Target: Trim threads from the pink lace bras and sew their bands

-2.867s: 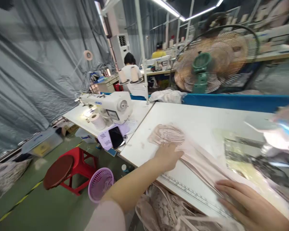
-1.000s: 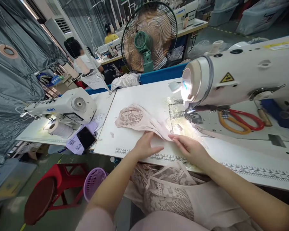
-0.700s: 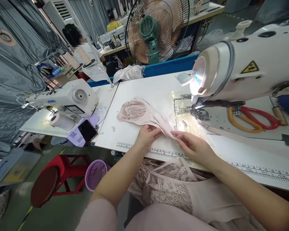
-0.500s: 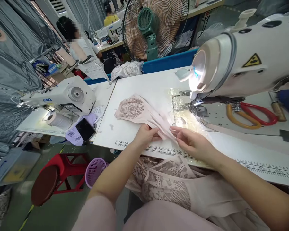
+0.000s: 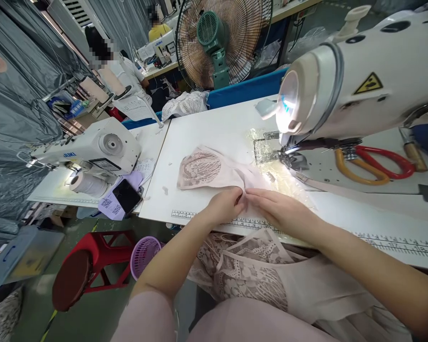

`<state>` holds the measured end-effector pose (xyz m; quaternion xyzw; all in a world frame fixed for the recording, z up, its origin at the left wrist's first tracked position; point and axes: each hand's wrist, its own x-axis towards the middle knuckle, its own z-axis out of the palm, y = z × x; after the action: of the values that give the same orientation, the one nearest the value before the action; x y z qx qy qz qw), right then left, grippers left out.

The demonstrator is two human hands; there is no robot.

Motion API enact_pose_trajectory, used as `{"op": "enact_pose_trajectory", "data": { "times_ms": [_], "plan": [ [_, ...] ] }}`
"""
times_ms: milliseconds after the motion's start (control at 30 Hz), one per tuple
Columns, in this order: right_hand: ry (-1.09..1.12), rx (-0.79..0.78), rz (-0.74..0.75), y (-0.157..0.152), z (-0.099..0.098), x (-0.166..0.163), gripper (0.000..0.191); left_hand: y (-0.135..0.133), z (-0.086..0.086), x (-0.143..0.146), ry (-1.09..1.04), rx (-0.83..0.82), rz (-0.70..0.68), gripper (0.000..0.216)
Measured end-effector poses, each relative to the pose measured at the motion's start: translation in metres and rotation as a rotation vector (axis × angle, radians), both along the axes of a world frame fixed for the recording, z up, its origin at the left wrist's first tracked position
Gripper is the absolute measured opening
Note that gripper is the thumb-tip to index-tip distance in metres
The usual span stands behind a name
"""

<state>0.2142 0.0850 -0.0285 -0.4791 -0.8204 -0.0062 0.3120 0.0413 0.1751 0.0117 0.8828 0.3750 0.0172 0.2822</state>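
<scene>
A pale pink fabric piece with a lace panel [image 5: 203, 167] lies on the white sewing table [image 5: 214, 126]. My left hand [image 5: 225, 205] is closed on its near edge, thumb and fingers pinching the cloth. Right beside it, my right hand [image 5: 276, 206] rests on the same piece with fingers together and stretched forward; its fingertips almost meet the left hand. The sewing machine [image 5: 317, 95] stands to the right, its lit needle area just beyond my right hand. More pink lace fabric [image 5: 251, 278] hangs over my lap below the table edge.
Scissors with red and orange handles [image 5: 385, 166] lie beneath the machine arm. To the left are a second sewing machine [image 5: 110, 142], a thread cone [image 5: 88, 184] and a phone [image 5: 127, 194]. A fan [image 5: 219, 42] stands behind; a red stool [image 5: 103, 259] and purple basket [image 5: 144, 256] are on the floor.
Both hands have come closer together on the fabric. The lace end has shifted slightly right, and the cloth near my fingers is now bunched into a fold.
</scene>
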Motion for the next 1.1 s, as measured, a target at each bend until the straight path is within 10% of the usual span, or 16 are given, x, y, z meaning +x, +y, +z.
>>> {"op": "enact_pose_trajectory", "data": {
  "times_ms": [467, 700, 1100],
  "plan": [
    [-0.146, 0.043, -0.024, -0.014, -0.024, 0.012, 0.032, -0.010, -0.023, -0.024, 0.054, 0.456, -0.179, 0.022],
    [-0.219, 0.063, -0.088, -0.031, -0.025, 0.016, 0.030, 0.000, -0.026, -0.023, -0.123, 0.479, -0.385, 0.022],
    [-0.244, 0.130, -0.130, -0.041, -0.018, 0.014, 0.028, 0.003, -0.021, -0.017, -0.169, 0.305, -0.345, 0.014]
  ]
}}
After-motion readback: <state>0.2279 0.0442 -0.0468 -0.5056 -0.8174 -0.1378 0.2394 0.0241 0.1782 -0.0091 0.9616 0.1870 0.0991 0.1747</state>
